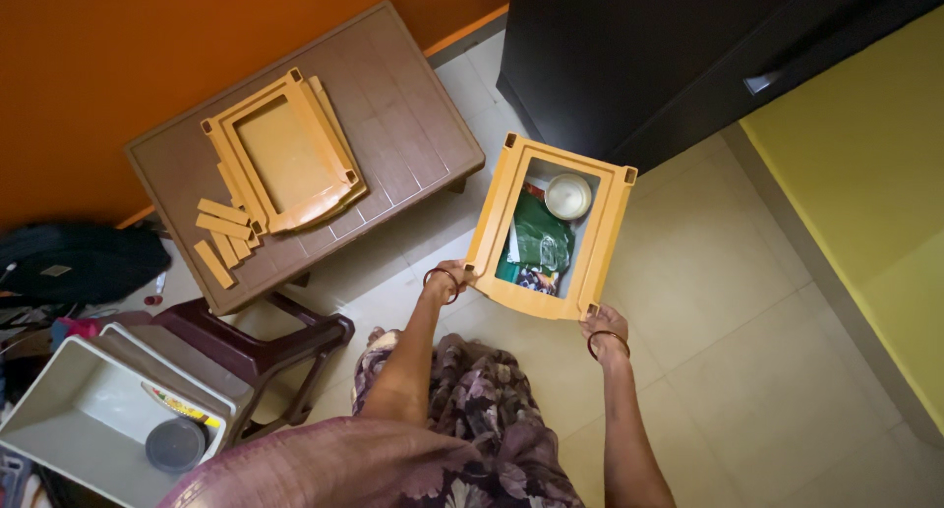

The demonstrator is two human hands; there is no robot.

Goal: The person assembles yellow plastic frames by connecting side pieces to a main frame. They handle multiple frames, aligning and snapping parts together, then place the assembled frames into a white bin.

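Floral fabric (472,419) closest to the lens, then two bangled arms reaching out over the tiled floor (747,351). Left hand (450,275) clamped on the near-left corner of a yellow tray (600,242), right hand (604,323) gripping its near-right corner, tray held up in the air with a white bowl (568,195) and green packets (539,242) inside. Off to the left, brown desk (413,124) carrying more yellow frames (285,154) and slats (221,238), plus a white bin (88,410) lower left.
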